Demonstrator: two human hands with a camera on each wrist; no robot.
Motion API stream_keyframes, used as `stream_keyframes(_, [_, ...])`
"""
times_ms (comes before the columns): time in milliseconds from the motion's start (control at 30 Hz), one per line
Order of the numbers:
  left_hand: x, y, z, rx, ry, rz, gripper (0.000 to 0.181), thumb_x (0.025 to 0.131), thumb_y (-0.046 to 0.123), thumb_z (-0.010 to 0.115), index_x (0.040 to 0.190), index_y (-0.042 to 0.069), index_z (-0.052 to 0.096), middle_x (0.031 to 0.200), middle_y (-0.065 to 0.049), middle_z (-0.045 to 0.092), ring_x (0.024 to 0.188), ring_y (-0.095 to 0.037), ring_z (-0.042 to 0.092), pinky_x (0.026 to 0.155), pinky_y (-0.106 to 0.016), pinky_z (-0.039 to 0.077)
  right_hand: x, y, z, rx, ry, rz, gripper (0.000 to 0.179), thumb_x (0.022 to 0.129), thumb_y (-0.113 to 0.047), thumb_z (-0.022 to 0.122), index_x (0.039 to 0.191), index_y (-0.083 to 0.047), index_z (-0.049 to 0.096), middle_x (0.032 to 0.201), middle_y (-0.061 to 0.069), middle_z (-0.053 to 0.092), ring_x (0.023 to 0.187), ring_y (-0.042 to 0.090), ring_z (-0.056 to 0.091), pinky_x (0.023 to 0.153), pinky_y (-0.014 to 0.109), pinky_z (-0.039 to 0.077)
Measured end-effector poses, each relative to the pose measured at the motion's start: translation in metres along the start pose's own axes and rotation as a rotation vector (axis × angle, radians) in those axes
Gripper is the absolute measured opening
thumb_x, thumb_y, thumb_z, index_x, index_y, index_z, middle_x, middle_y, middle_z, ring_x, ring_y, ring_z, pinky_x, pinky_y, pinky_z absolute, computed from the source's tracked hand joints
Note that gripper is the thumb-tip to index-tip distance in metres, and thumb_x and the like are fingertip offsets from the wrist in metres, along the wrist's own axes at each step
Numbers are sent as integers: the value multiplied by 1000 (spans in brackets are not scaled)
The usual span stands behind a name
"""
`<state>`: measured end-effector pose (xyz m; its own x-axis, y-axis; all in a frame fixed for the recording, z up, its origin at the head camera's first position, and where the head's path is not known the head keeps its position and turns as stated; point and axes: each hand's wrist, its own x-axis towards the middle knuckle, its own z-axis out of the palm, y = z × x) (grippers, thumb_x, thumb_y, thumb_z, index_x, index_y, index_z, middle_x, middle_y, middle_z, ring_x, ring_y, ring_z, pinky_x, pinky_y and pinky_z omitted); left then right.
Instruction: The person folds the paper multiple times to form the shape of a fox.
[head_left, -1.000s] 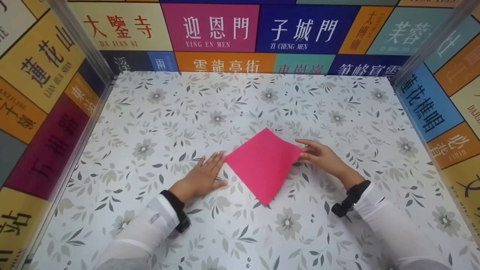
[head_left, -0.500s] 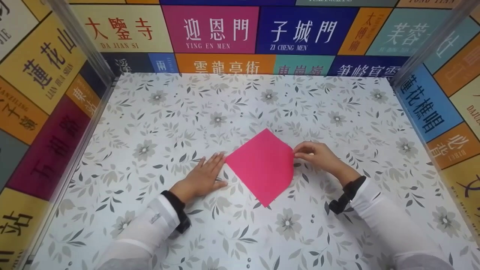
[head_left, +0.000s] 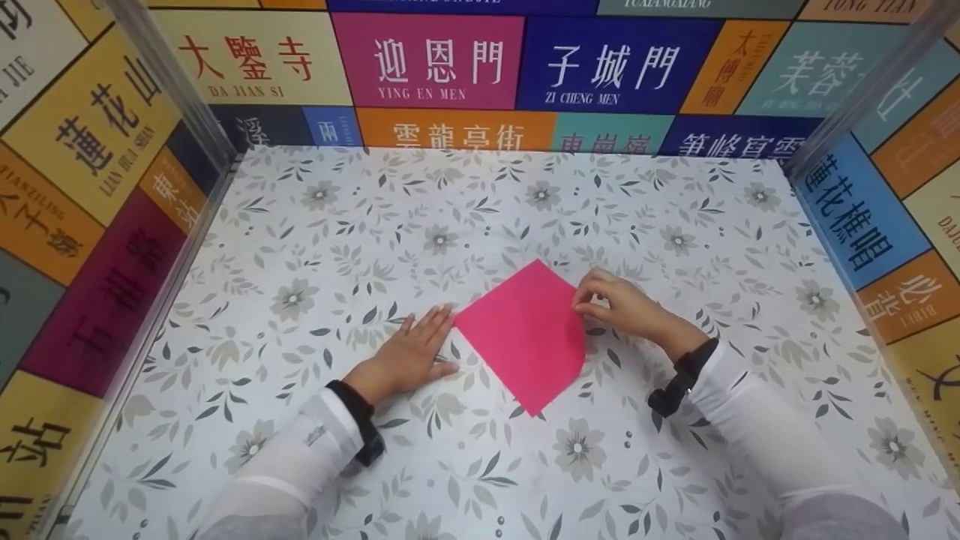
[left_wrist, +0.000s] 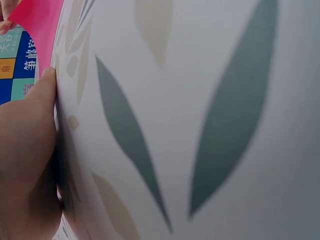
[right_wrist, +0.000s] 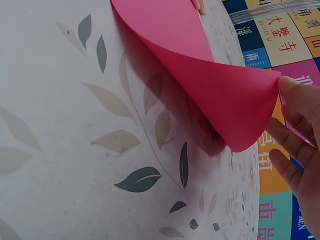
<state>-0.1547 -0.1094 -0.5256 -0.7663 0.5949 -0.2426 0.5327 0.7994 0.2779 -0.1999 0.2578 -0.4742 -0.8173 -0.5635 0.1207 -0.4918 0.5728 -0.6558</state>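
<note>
A sheet of bright pink paper (head_left: 517, 337) lies cornerwise on the floral-patterned tabletop. My right hand (head_left: 619, 300) pinches its right corner between thumb and fingers. In the right wrist view that corner of the pink paper (right_wrist: 220, 105) is lifted and bends over in a curve, casting a shadow below. My left hand (head_left: 409, 349) lies flat on the table with fingers straight, the fingertips at the paper's left corner. In the left wrist view the thumb side of the left hand (left_wrist: 30, 135) rests along the table, the paper beyond it.
The white table (head_left: 420, 195) carries grey leaves and flowers. Upright panels with coloured name blocks (head_left: 427, 60) close it in at the back and both sides. Each wrist wears a black strap with a small camera (head_left: 667, 397).
My right hand has moved left, bringing the paper's right corner up and inward, so the right side now curves. My left hand has stayed at the left corner.
</note>
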Motion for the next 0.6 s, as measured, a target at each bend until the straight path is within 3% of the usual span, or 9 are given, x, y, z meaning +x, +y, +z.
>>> stream_keyframes(200, [-1, 0, -1, 15, -22, -15, 84, 98, 57, 38, 156, 6, 4, 164, -8, -1, 151, -26, 1, 122, -49, 5, 10, -4, 6, -69, 31, -117, 10, 82, -3, 73, 84, -4, 63, 101, 12, 54, 102, 28, 53, 91, 37, 44])
stream_keyframes(333, [-1, 0, -1, 2, -17, -8, 84, 98, 56, 38, 156, 6, 5, 164, -9, 0, 151, -27, 2, 122, -50, 5, 18, -8, 12, -123, 57, -174, 11, 83, -3, 72, 85, -3, 61, 108, 18, 58, 109, 35, 53, 96, 45, 43])
stream_keyframes(467, [1, -2, 0, 14, -29, -10, 83, 99, 57, 36, 156, 7, 2, 164, -8, -3, 151, -26, 0, 122, -48, 4, 28, -16, 19, -146, 36, -152, 8, 86, -3, 69, 88, -3, 61, 129, 21, 55, 127, 39, 47, 107, 52, 37])
stream_keyframes(600, [3, -1, 0, 15, -24, -2, 83, 99, 56, 36, 156, 5, 3, 164, -9, -2, 151, -26, 0, 122, -49, 3, 37, -23, 30, -161, -5, -109, 6, 89, -4, 67, 89, -5, 61, 147, 21, 43, 141, 40, 32, 116, 56, 24])
